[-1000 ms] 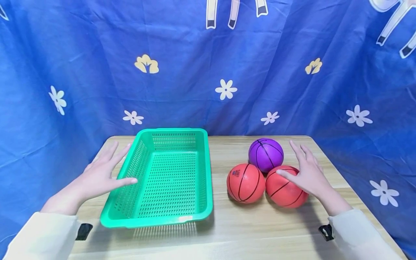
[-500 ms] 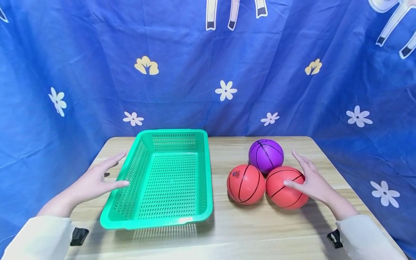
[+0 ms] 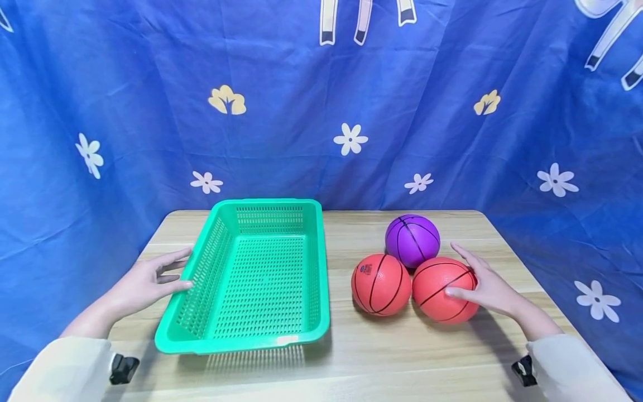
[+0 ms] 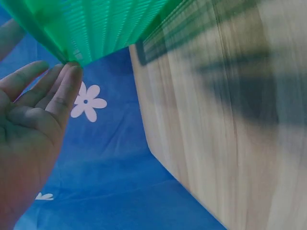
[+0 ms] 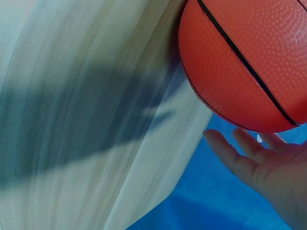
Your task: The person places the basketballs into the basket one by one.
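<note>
An oblong green plastic basket (image 3: 321,268) with perforated walls stands on the left of the table. At its left rim is my left hand (image 3: 143,285); the thumb lies by the rim's top and, in the left wrist view, the fairly straight fingers (image 4: 64,93) reach the rim's outer edge. On the right are two orange toy basketballs, a left one (image 3: 381,285) and a right one (image 3: 437,290), with a purple ball (image 3: 412,241) behind them. My right hand (image 3: 489,287) is at the right orange ball, thumb over its near side, fingers extended along its right; contact is unclear.
The light wooden table (image 3: 382,357) has a blue curtain (image 3: 281,139) with white flowers along its back and sides. A strip of table separates the basket from the balls. Black wrist devices (image 3: 124,368) sit at both cuffs.
Both hands have lowered: the left from above the basket's left side to its rim, the right down beside the right orange ball. The basket and balls stay in place.
</note>
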The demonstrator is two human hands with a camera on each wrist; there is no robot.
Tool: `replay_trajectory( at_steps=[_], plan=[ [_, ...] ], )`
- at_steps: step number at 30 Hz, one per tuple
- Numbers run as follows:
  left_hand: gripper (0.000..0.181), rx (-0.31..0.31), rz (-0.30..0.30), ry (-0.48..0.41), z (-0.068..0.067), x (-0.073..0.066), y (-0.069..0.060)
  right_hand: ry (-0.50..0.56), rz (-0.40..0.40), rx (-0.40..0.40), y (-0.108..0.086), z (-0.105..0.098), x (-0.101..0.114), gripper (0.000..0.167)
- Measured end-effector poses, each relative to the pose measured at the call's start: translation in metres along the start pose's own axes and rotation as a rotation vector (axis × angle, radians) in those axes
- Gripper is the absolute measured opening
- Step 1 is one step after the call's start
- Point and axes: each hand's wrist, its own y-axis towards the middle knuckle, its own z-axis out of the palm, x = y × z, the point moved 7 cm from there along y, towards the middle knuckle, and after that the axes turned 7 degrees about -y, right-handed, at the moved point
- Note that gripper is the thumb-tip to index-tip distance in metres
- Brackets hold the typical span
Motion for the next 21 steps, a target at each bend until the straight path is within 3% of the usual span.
replay_trajectory(
  at_steps=[11,21],
  plan=[
    [0.072,-0.018,-0.046,-0.039,-0.002,0.014,-0.004,0.143,-0.011,0.089,-0.006,0.004,-0.008,0.093],
    [0.073,0.015,-0.151,-0.095,-0.001,0.018,-0.004,0.246,0.036,0.164,-0.014,0.005,-0.014,0.090]
  ],
)
